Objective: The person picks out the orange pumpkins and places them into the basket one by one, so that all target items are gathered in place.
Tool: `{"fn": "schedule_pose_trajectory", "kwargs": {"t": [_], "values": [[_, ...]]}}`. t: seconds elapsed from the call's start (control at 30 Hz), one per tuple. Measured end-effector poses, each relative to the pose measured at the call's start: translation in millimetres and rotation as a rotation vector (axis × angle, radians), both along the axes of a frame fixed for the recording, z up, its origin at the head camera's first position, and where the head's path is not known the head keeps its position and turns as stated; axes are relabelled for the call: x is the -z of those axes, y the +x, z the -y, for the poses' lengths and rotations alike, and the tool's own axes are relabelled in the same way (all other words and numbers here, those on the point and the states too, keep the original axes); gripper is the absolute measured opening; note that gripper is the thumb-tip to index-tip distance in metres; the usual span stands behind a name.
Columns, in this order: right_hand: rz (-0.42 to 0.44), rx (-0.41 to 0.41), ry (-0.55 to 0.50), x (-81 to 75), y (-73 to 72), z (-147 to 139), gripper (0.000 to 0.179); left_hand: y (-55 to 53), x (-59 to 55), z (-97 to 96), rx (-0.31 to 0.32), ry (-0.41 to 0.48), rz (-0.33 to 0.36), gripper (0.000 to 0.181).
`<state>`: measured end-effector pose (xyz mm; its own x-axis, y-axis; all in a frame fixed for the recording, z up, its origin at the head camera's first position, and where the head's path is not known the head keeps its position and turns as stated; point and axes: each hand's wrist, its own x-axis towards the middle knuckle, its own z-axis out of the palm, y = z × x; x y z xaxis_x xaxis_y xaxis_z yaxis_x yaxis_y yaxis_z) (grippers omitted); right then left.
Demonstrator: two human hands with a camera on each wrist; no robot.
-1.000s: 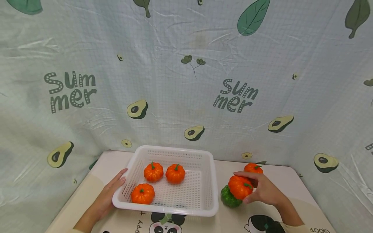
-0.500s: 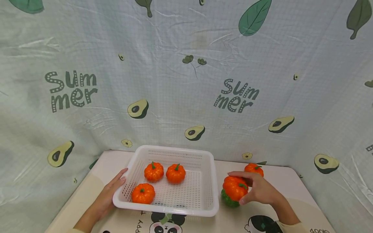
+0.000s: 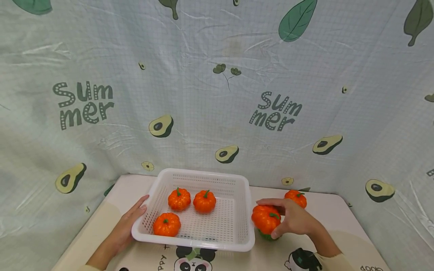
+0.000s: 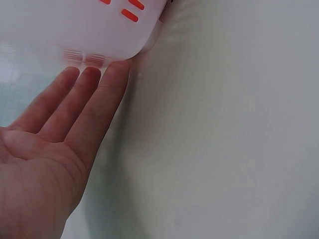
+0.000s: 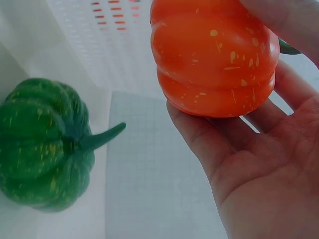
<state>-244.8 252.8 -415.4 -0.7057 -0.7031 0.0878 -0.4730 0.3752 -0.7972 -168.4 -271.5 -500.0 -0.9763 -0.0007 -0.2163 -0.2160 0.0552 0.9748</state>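
My right hand (image 3: 295,218) grips an orange toy pumpkin (image 3: 265,219) between thumb and fingers, just right of the basket's right rim. A green toy pumpkin (image 5: 45,144) with a long stem stands on the table below it, mostly hidden in the head view. My left hand (image 3: 125,226) has its straight fingers against the left side of the white plastic basket (image 3: 234,246). In the left wrist view the fingertips (image 4: 91,74) meet the basket's wall. Inside the basket lie three orange pumpkins, one at the front left (image 3: 167,225) and two farther back (image 3: 204,201).
Another orange pumpkin (image 3: 298,196) stands behind my right hand at the back right of the table (image 3: 325,210). A printed curtain (image 3: 203,94) hangs close behind the table and along both sides. A panda print (image 3: 193,261) marks the tabletop in front.
My right hand has moved left toward the basket with the orange pumpkin, which now covers more of the green one. The left hand and basket hold still.
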Motion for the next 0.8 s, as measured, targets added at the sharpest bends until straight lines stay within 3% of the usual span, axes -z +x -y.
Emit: {"fn": "schedule_pose_trajectory", "kwargs": {"t": [0.23,0.8], "values": [[0.013,-0.049,-0.011,-1.7,-1.8,10,0.083,0.8,-1.1,-0.6,-0.007,-0.005,0.005,0.064],[0.062,-0.059,0.093,-10.3,-2.5,41,0.077,1.5,-2.8,-0.8,-0.017,-0.013,0.018,0.065]]}}
